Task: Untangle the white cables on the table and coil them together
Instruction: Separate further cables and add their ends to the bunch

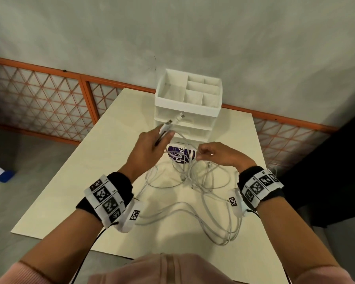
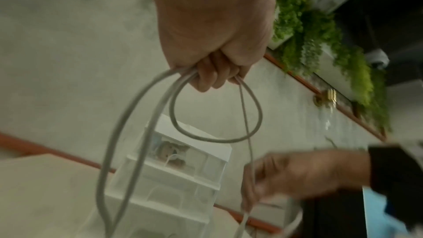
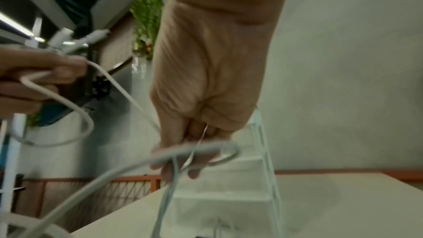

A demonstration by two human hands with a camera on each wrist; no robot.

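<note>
On the cream rectangular table (image 1: 74,181), the left hand (image 1: 146,152) grips two plug ends of tangled white cables (image 1: 193,181); the right hand (image 1: 217,154) pinches one strand.

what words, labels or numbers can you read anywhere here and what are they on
"Cla": large white letters, partly hidden by the white cables, on the purple round lid in front of the white drawer organizer; the rest of the word is unreadable.
Small print above those letters on the lid: too small to read.
Black-and-white square marker codes on the wristbands: patterns; the tiny digits beside them are too small to read.
</note>
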